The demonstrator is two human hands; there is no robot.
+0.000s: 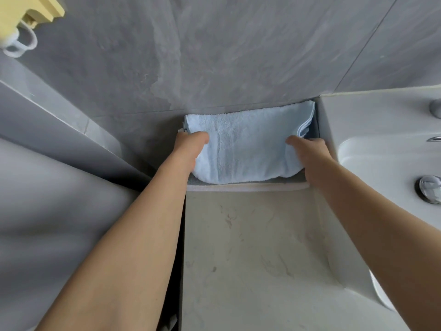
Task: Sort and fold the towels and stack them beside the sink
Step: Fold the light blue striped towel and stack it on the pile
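— Towel (241,144): where was it?

— Folded and pale blue, on top of a low stack at the back of the counter (250,247), against the grey wall (214,56) and just beside the sink (381,139). Beneath it showed the edge of a grey towel (202,181), and under that a white towel (245,187).

— And the hands?

— Both were on the blue one. The left hand (191,145) held its left end, thumb lying on top and the fingers tucked out of sight round the edge. The right hand (310,151) held the right end, thumb on top in the same way, fingers hidden on the sink side.

— So were they gripping it?

— The thumbs pressed on the cloth, and each hand looked wrapped round its end; the fingers themselves I could not see.

— What lay between the hands?

— The bulging middle of the towel, its rounded fold towards the person. Past the right thumb, layered edges showed at the far corner.

— Anything else nearby?

— Right of the right hand, a drain (429,188) in the basin. Far up and left of the left hand, a yellow holder (31,10) with a white ring (20,45).
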